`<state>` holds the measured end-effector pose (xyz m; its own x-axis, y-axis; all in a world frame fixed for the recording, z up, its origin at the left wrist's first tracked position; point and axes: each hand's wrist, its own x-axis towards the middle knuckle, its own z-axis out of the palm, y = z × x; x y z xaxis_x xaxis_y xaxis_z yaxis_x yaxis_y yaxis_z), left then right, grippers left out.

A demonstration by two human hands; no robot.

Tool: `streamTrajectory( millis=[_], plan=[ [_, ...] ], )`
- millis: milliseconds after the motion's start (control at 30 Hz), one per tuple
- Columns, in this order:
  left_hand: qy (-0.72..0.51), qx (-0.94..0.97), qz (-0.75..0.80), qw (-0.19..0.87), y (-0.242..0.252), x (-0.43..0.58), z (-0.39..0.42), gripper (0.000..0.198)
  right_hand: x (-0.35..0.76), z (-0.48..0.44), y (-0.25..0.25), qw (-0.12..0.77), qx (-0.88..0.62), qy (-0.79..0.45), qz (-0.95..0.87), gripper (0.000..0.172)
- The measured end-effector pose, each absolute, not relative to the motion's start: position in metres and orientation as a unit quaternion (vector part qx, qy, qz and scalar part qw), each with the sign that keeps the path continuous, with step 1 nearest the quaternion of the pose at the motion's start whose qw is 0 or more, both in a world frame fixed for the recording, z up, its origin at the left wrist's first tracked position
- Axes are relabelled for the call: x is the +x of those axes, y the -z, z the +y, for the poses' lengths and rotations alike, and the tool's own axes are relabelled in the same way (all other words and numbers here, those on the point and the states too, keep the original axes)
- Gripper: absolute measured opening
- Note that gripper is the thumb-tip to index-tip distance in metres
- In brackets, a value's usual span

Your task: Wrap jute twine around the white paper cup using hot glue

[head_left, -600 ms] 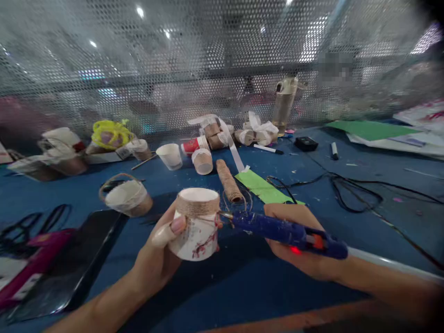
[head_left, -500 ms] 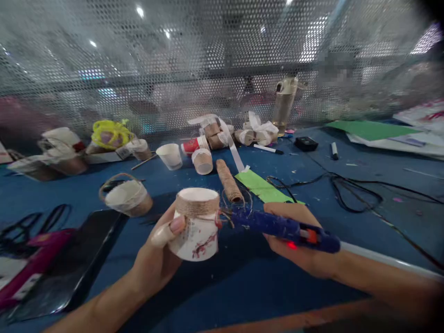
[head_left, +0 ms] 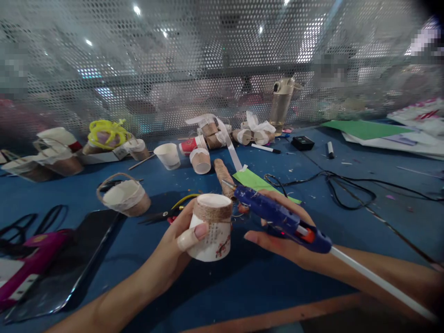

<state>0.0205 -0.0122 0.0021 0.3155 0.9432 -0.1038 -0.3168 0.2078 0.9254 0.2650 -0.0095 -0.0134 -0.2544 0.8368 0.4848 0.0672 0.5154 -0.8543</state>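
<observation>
In my left hand (head_left: 183, 240) is a white paper cup (head_left: 210, 236) with a red blossom print. Brown twine (head_left: 212, 213) is wound round its upper part, and its mouth faces up. My right hand (head_left: 287, 231) grips a blue hot glue gun (head_left: 274, 210) with a long white glue stick (head_left: 378, 282) out of its back. The gun's metal tip points left, above and behind the cup's rim, and looks apart from it. Just behind the cup lies a roll of twine (head_left: 223, 175). Scissors (head_left: 163, 215) with dark blades lie partly hidden behind my left hand.
A small twine-handled basket (head_left: 128, 196), a phone (head_left: 72, 263) and a magenta tool (head_left: 45, 249) lie at left. Several cups (head_left: 167, 156) stand farther back. Green paper (head_left: 255, 181) and a black cable (head_left: 333, 175) lie to the right, with a bottle (head_left: 281, 104) by the mesh screen.
The glue gun's tip has risen away from the cup's side, and the gun now slants down to the right. My left hand has shifted the cup slightly right, uncovering the scissors.
</observation>
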Motion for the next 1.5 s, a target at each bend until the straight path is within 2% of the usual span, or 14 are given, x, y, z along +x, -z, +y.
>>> streamTrajectory(
  millis=[200, 333, 567, 700, 800, 1067, 1500],
  plan=[
    [-0.472, 0.424, 0.396, 0.664, -0.007, 0.027, -0.016, 0.056, 0.262, -0.01, 0.009, 0.503, -0.308, -0.414, -0.693, 0.021],
    [-0.484, 0.425, 0.404, 0.65, -0.009, 0.03, -0.015, 0.061, 0.264, -0.013, 0.004, 0.514, -0.311, -0.405, -0.689, 0.018],
    [-0.489, 0.441, 0.408, 0.632, -0.009, 0.03, -0.014, 0.055, 0.264, -0.013, -0.006, 0.541, -0.33, -0.445, -0.632, 0.025],
    [-0.489, 0.445, 0.4, 0.635, -0.008, 0.029, -0.014, 0.057, 0.261, -0.01, -0.006, 0.521, -0.37, -0.493, -0.59, 0.021],
    [-0.486, 0.449, 0.392, 0.64, -0.008, 0.029, -0.015, 0.056, 0.26, -0.009, -0.005, 0.499, -0.386, -0.531, -0.565, 0.025],
    [-0.477, 0.464, 0.368, 0.65, -0.008, 0.028, -0.017, 0.052, 0.259, -0.006, -0.005, 0.461, -0.391, -0.546, -0.58, 0.024],
    [-0.427, 0.514, 0.318, 0.672, 0.004, 0.016, -0.012, 0.055, 0.255, -0.007, 0.001, 0.471, -0.374, -0.605, -0.522, 0.04]
  ],
)
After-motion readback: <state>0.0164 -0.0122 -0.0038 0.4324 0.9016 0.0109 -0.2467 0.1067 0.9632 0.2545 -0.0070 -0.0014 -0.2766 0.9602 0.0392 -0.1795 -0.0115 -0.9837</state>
